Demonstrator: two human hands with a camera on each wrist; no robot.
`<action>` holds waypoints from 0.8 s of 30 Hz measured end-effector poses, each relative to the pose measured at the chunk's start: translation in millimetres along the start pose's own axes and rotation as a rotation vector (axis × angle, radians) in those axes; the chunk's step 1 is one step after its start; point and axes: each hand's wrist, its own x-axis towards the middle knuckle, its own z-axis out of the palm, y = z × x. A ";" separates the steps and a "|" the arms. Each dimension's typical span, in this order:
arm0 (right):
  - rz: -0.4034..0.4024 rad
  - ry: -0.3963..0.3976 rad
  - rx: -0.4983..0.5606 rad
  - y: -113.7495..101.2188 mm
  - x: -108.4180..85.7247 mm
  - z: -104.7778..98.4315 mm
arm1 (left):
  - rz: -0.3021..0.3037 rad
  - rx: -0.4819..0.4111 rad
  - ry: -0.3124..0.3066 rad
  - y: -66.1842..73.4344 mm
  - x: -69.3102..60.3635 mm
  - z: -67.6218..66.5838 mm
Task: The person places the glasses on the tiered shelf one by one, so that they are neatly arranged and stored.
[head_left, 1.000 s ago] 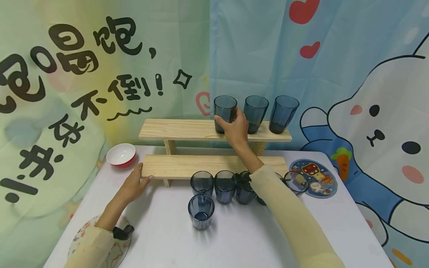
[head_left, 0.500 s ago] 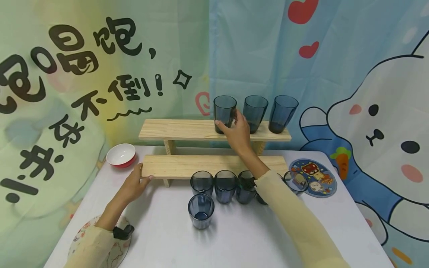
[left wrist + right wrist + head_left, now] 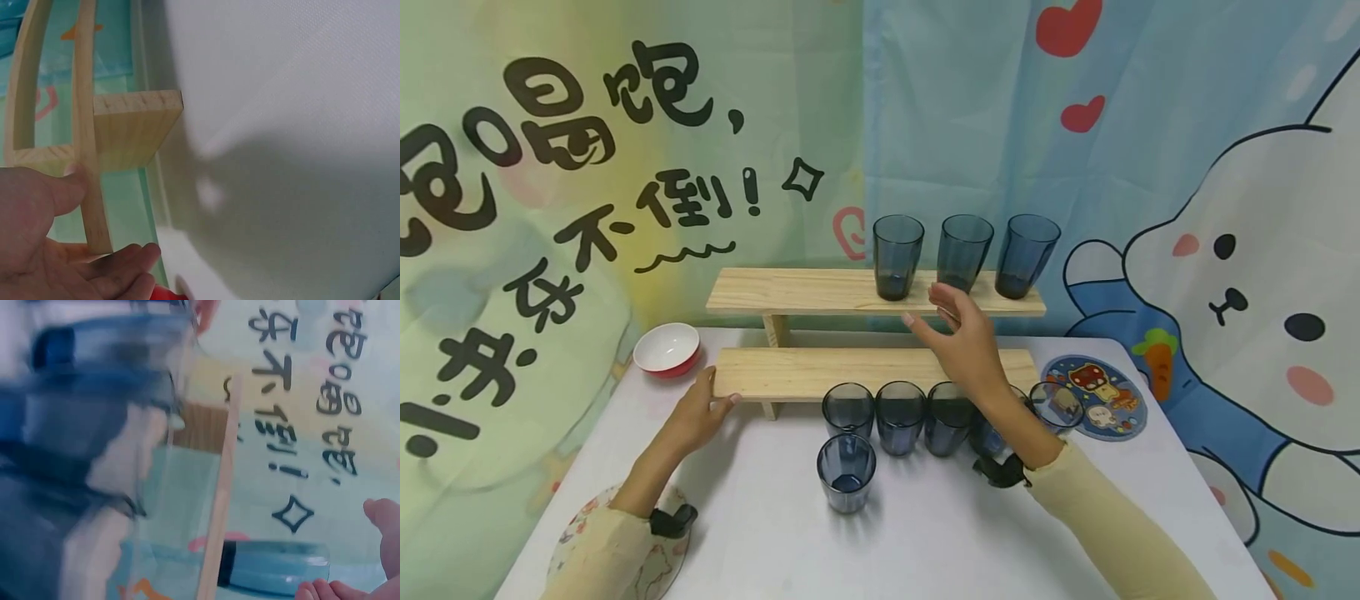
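Observation:
A two-tier wooden stand (image 3: 820,372) occupies the middle of the table in the head view. My left hand (image 3: 698,417) grips the left end of its lower board (image 3: 86,125), thumb and fingers on either side. On the upper board stand three blue glasses, the leftmost glass (image 3: 897,262) upright. My right hand (image 3: 967,346) hovers in front of the stand, fingers apart, holding nothing. Below it, several blue glasses (image 3: 901,421) form a row before the lower board. Another glass (image 3: 847,475) stands in front of the row's left end. The right forearm partly covers the row.
A red-and-white bowl (image 3: 667,348) sits at the table's back left. A round patterned mat (image 3: 1105,408) lies at the right, partly behind a glass. Under the left forearm is a patterned round plate or mat (image 3: 662,567). A printed curtain (image 3: 955,108) hangs behind.
My right hand has let go of the leftmost glass on the upper board and drawn back toward the lower right. The left hand stays on the lower board.

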 end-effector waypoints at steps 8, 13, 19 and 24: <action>0.072 -0.123 0.094 5.3 -59.4 2.7 | 0.004 0.005 0.004 -0.7 -0.3 -0.9; 0.091 -0.202 0.196 13.1 -94.9 12.9 | 0.013 0.010 0.010 -0.1 -0.4 -1.3; 0.192 -0.267 0.286 29.0 -132.3 43.3 | 0.005 0.021 0.010 0.0 -1.0 -1.6; 0.255 -0.282 0.217 41.1 -154.7 68.4 | 0.013 0.016 0.008 -0.8 -0.4 -0.7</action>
